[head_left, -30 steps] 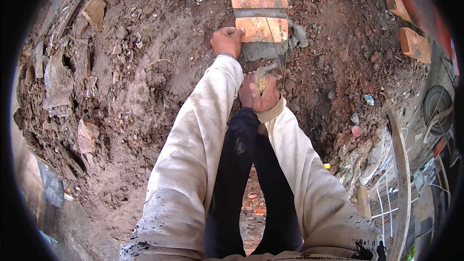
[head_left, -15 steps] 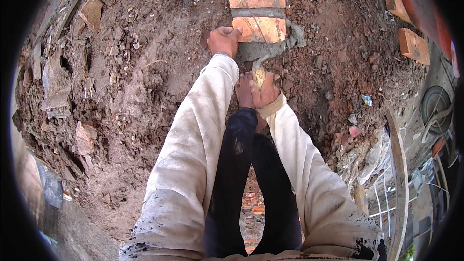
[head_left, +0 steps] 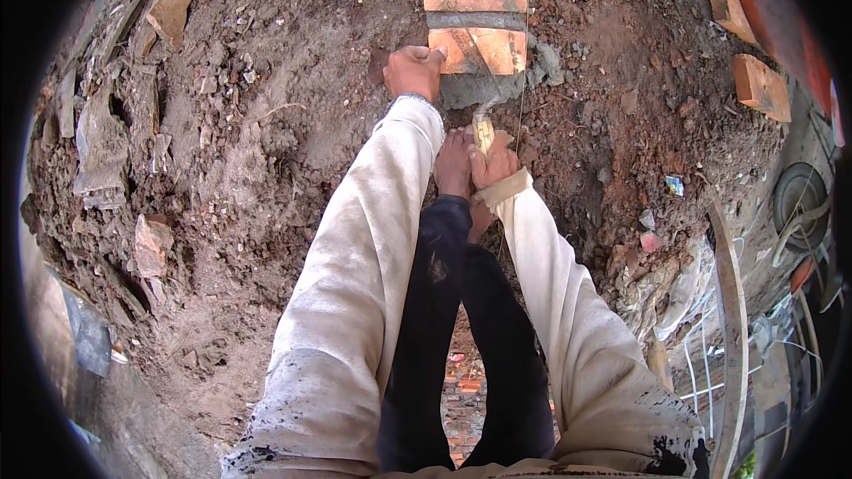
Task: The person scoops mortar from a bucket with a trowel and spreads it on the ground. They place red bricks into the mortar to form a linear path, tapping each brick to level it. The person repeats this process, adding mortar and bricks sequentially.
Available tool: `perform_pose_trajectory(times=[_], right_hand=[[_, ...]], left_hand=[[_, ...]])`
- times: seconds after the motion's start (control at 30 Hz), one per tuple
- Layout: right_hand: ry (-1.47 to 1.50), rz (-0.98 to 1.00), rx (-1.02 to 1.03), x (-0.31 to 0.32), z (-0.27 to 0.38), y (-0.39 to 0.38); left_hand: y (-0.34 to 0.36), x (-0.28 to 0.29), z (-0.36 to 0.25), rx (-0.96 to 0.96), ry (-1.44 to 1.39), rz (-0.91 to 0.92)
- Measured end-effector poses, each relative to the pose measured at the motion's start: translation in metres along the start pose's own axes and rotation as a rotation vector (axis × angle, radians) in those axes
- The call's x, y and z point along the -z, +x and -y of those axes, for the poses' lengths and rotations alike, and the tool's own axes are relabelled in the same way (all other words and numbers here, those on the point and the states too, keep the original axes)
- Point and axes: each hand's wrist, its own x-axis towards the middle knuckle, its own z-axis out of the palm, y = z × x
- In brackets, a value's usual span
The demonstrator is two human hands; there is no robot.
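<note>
My left hand (head_left: 414, 71) grips the left end of the nearest brick (head_left: 488, 51), an orange one at the near end of a row laid with grey mortar. My right hand (head_left: 494, 162) is closed round the pale wooden handle of a trowel (head_left: 483, 130). It sits just below the row, beside my bare feet (head_left: 453, 166). The trowel's metal neck points up toward the brick; its blade is hard to tell from the mortar (head_left: 479, 90) spread at the brick's near edge.
A thin string line (head_left: 524, 89) runs along the row's right side. Loose bricks (head_left: 761, 88) lie at the far right, near a wheel (head_left: 800, 204) and a curved strip (head_left: 730, 328). Broken brick pieces (head_left: 154, 246) and rubble cover the soil at left.
My right hand and the trowel have shifted slightly right and down. My left hand stays at the brick's left end, and the whole view has moved a little.
</note>
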Motion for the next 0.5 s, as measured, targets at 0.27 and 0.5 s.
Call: perform_pose_trajectory(times=[0.27, 0.5], right_hand=[[0.184, -0.142, 0.212, 0.011, 0.024, -0.014], [0.090, -0.086, 0.123, -0.002, 0.000, -0.010]], left_hand=[[-0.006, 0.006, -0.014, -0.043, 0.219, 0.102], [-0.005, 0.002, -0.011, -0.033, 0.210, 0.108]])
